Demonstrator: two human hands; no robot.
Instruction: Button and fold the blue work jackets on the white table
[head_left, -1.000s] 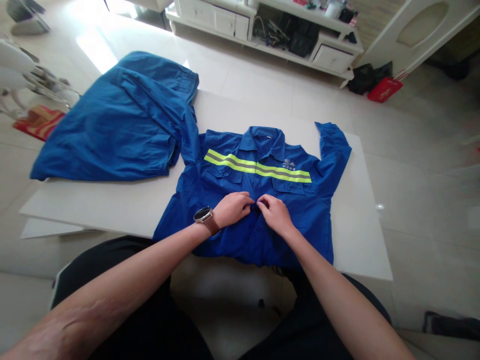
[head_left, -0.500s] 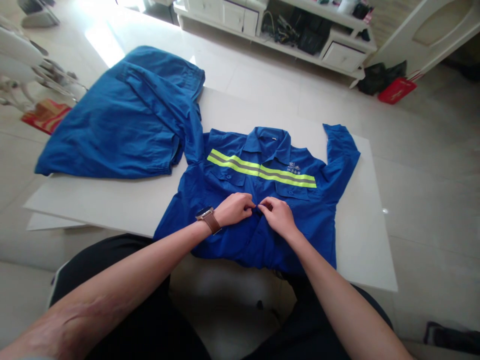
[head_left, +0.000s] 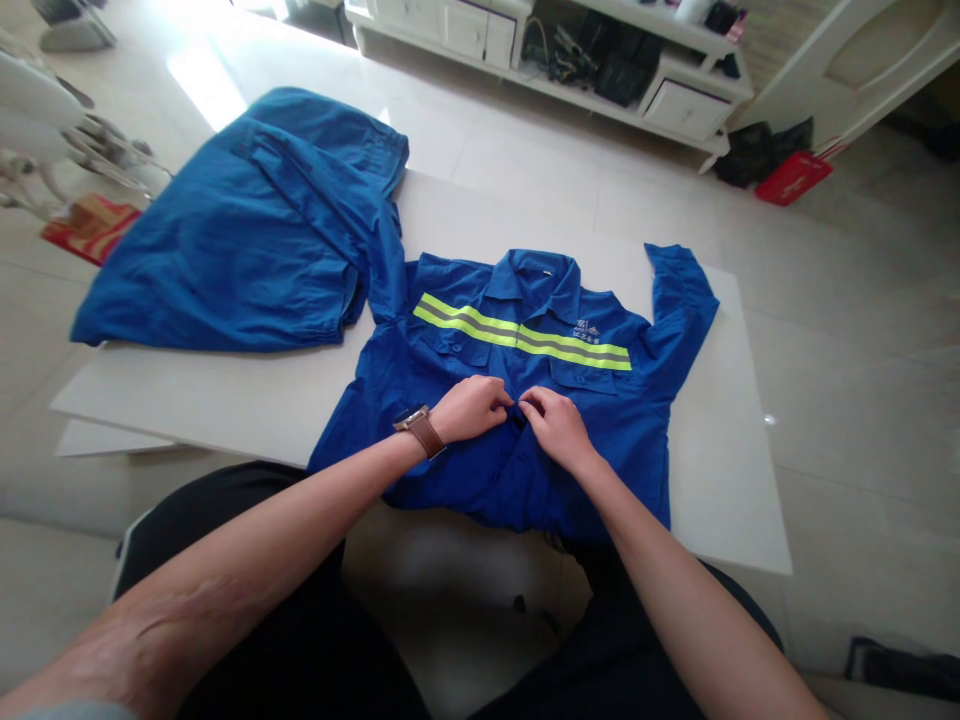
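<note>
A blue work jacket with a yellow-green and grey reflective stripe lies front up, its collar away from me. At the middle of its front opening, my left hand pinches one edge of the cloth. Close beside it, my right hand pinches the opposite edge, fingertips almost touching the left ones. Whatever small fastening may be between the fingers is hidden. Below the hands the front edges hang slightly apart. A watch with a brown strap is on my left wrist.
More blue clothing is heaped on the left of the white table, against the jacket's sleeve. Beyond the table stands a white cabinet holding cables. A red bag sits on the floor at right. My legs are under the near edge.
Both hands have shifted very slightly up along the jacket's front, still pinching the cloth, and the fingertips are a little closer together. The clothes lie as before.
</note>
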